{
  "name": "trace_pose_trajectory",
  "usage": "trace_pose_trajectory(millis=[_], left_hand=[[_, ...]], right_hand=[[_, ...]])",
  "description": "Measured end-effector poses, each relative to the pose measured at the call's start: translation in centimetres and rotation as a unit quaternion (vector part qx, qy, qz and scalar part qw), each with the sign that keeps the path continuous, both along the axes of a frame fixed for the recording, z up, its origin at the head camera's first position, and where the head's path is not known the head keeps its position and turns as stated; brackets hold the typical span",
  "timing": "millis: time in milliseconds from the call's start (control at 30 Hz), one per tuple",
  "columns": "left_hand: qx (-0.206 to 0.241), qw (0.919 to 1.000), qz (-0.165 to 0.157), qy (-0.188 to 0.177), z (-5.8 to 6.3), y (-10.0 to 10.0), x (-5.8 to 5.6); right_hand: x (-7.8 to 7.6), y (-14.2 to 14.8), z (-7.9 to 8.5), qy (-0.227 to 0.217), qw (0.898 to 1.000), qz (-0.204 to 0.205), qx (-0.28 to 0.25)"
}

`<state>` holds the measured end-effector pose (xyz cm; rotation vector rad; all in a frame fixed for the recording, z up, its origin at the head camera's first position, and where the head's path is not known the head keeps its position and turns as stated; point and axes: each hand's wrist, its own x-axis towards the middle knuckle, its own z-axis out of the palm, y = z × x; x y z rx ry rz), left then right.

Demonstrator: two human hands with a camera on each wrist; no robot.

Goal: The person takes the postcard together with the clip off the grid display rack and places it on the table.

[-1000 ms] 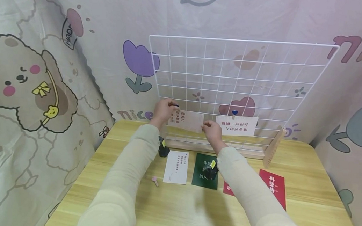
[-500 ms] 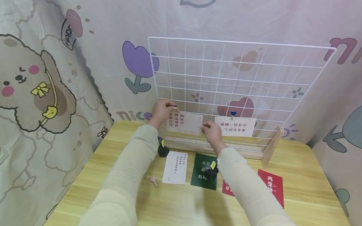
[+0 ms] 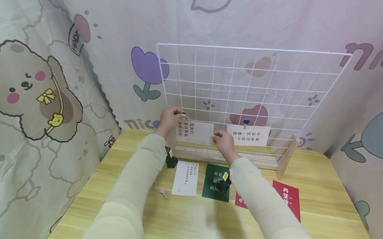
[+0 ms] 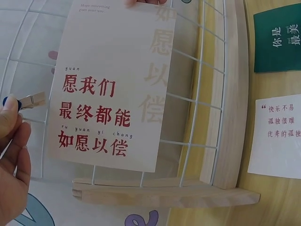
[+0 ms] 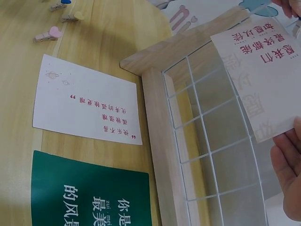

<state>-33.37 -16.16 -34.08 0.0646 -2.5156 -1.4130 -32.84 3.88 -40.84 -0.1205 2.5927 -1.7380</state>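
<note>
A white card (image 3: 199, 133) with red characters stands against the lower left of a white wire grid (image 3: 214, 75). My right hand (image 3: 224, 141) pinches the card's right edge in the head view. By the opposite edge, my left hand (image 3: 171, 120) pinches a small wooden clothespin (image 4: 33, 100) with a blue end. In the left wrist view its tip points at the card with a narrow gap between; whether it bites a grid wire I cannot tell. Further right on the grid, another white card (image 3: 248, 135) hangs from a clothespin with a blue heart (image 3: 246, 122).
On the wooden table lie a white card (image 3: 185, 179), a green card (image 3: 211, 191) and red cards (image 3: 291, 198) partly under my right sleeve. Several clothespins, one with a pink heart (image 5: 54, 32), lie at the left. A wooden base (image 3: 262, 162) holds the grid.
The held card has turned a little, and more of its red text shows beside my left hand. Both hands stay almost in place; the head view has shifted slightly.
</note>
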Motion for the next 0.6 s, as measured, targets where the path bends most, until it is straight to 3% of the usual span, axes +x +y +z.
trace_pose_trajectory(millis=[300,600], left_hand=[[0.005,0.9999,0.012,0.009,-0.5,-0.4,1.0],[0.051,0.9987,0.002,0.006,-1.1,-0.8,1.9]], right_hand=[[1.0,0.2,-0.4,0.0,1.0,0.009,-0.009],[1.6,0.3,-0.4,0.011,1.0,0.007,-0.011]])
